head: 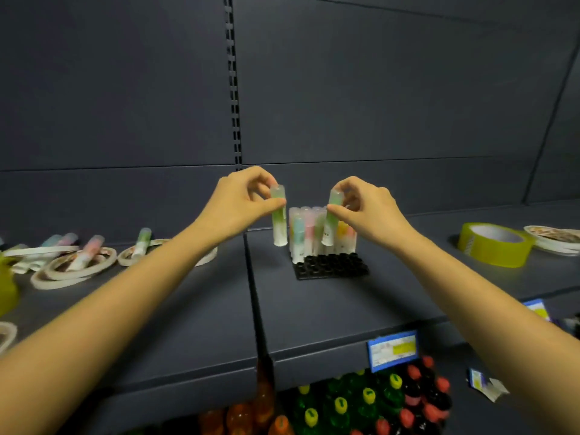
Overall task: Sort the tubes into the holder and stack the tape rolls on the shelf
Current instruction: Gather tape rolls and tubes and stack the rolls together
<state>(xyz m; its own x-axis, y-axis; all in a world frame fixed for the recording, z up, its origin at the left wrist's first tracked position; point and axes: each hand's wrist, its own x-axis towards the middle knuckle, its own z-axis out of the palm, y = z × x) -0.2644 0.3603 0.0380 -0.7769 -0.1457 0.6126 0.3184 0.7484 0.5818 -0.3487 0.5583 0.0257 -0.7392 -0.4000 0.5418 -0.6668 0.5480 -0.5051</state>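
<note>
A black holder (pixel 332 267) with many round holes sits on the dark shelf (pixel 329 309). Several pastel tubes (pixel 309 233) stand upright in its back rows. My left hand (pixel 241 204) pinches a green-and-white tube (pixel 279 229) upright, just left of the holder and above the shelf. My right hand (pixel 367 208) pinches another green tube (pixel 332 221), tilted slightly, over the standing tubes. More tubes (pixel 142 243) lie at the far left among flat white tape rolls (pixel 75 268). A wide yellow-green tape roll (pixel 494 244) lies at the right.
Thin tape rolls (pixel 555 240) are piled at the far right behind the yellow-green one. A yellow-green object (pixel 6 287) shows at the left edge. Below the shelf stand bottles with coloured caps (pixel 370 400) and a price label (pixel 392 350).
</note>
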